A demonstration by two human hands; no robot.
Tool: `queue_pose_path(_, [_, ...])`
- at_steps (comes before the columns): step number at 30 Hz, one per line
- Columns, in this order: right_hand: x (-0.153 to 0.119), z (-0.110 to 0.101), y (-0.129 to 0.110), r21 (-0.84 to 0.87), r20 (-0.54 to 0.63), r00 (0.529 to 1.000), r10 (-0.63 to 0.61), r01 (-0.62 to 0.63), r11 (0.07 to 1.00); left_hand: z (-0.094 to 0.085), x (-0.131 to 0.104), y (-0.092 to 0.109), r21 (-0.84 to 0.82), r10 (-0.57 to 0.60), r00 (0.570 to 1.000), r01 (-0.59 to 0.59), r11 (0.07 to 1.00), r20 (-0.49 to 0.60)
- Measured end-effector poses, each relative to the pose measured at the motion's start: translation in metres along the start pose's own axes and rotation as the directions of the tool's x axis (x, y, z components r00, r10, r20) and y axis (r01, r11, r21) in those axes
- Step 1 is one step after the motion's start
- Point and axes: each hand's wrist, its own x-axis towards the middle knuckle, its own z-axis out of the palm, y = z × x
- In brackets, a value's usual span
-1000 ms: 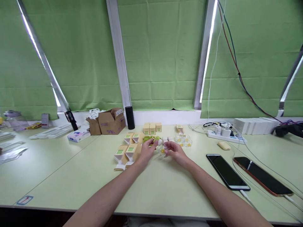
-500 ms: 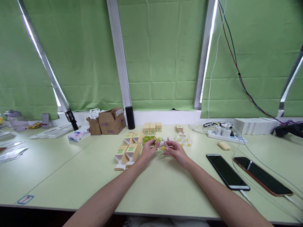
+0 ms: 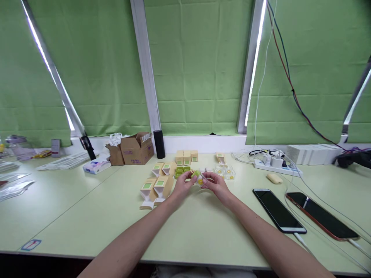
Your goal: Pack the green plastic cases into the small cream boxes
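My left hand (image 3: 182, 185) pinches a small green cap (image 3: 196, 173) with a beige loop on its side. My right hand (image 3: 216, 186) grips a small clear cup (image 3: 200, 180) with a yellow disc. Both hands meet over the table, and the green cap is against the top of the clear cup; fingers partly hide where they join. Behind my left hand stand several green pieces (image 3: 179, 170). Beyond my right hand is a group of clear cups with yellow centres (image 3: 230, 174). Several opened beige cartons (image 3: 148, 187) lie left of my left hand.
Several upright beige boxes (image 3: 187, 156) and an opened carton (image 3: 220, 158) stand farther back. A black cylinder (image 3: 159, 144) and cardboard box (image 3: 136, 150) are back left. Two phones (image 3: 278, 210), a beige case (image 3: 274, 178), a power strip (image 3: 277, 167) and cables occupy the right.
The green cap has moved down and right against the clear cup, and its white underside now shows less. My hands have otherwise barely moved.
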Motion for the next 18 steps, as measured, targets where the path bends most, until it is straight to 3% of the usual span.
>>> queue_pose_path(8, [0.000, -0.001, 0.002, -0.043, -0.031, 0.999, -0.014, 0.013, 0.999, 0.000, 0.001, -0.005, -0.145, -0.034, 0.998, 0.042, 0.989, 0.055])
queue_pose_path(18, [0.002, -0.002, 0.008, -0.101, 0.038, 0.998, -0.055, 0.058, 0.993, -0.003, 0.001, -0.012, -0.070, 0.013, 0.999, -0.010, 0.998, 0.043])
